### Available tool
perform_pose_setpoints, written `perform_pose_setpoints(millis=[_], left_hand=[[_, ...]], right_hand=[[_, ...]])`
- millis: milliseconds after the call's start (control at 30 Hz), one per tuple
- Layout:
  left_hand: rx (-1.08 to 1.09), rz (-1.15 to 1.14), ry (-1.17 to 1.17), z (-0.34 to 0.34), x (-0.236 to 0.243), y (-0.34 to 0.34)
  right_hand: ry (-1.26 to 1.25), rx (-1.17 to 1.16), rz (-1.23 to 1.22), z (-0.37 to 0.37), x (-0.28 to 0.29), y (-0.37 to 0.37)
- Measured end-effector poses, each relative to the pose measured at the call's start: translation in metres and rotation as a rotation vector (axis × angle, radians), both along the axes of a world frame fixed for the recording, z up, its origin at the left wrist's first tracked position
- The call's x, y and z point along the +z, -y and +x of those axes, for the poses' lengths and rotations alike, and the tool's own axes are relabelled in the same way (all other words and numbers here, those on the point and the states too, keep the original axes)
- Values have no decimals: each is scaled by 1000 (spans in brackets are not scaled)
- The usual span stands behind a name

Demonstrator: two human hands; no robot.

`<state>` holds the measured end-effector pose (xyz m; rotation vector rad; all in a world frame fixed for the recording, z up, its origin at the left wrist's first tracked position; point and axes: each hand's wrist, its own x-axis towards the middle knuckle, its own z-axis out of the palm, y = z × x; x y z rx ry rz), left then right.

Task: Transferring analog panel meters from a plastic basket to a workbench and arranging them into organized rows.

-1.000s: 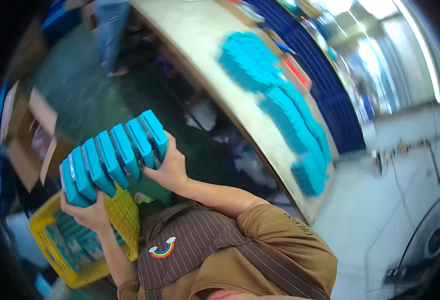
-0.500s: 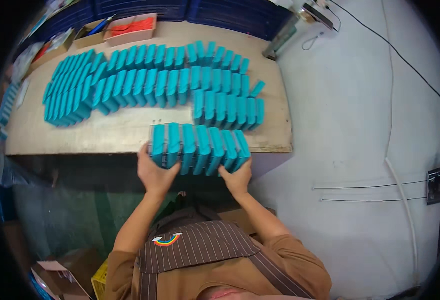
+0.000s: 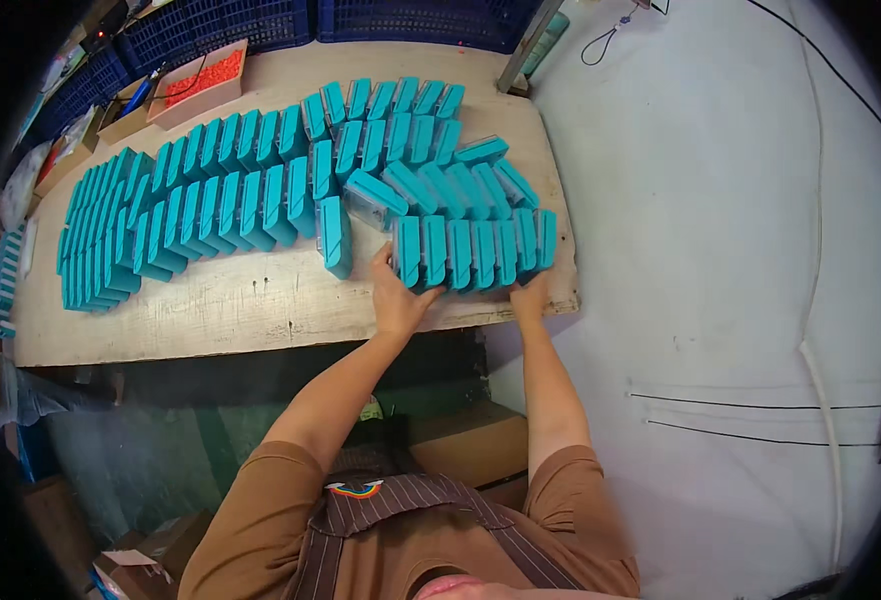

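My left hand and my right hand are closed on the two ends of a row of several teal-topped boxes with clear sides. The row stands at the table's front right, its boxes pressed side by side. Right behind it, more boxes of the same kind lean at an angle, touching or nearly touching the row. A single box stands to the left of my left hand, and a tilted one lies between it and the row. The fingers of my right hand are partly hidden by the boxes.
Long rows of the same boxes cover the table's left and middle. A pink tray of small red pieces and dark blue crates line the back. The wooden table ends near my forearms, with a white wall on the right.
Both hands have carried the row of boxes forward and to the right, from over the table's front edge onto its right part. Several boxes behind it now lean or sit askew.
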<state>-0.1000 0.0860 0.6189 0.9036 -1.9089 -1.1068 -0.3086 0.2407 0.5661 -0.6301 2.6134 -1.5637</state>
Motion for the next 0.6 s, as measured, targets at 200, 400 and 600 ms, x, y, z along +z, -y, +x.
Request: perform_pose_setpoints(millis=[200, 400, 600], left_hand=[[-165, -19, 184, 1, 12, 2], [-395, 91, 274, 100, 18, -1], [-360, 315, 275, 274, 25, 16]], right_hand=[[29, 250, 136, -61, 3, -55], [-402, 190, 110, 23, 57, -11], [-700, -18, 437, 36, 58, 15]])
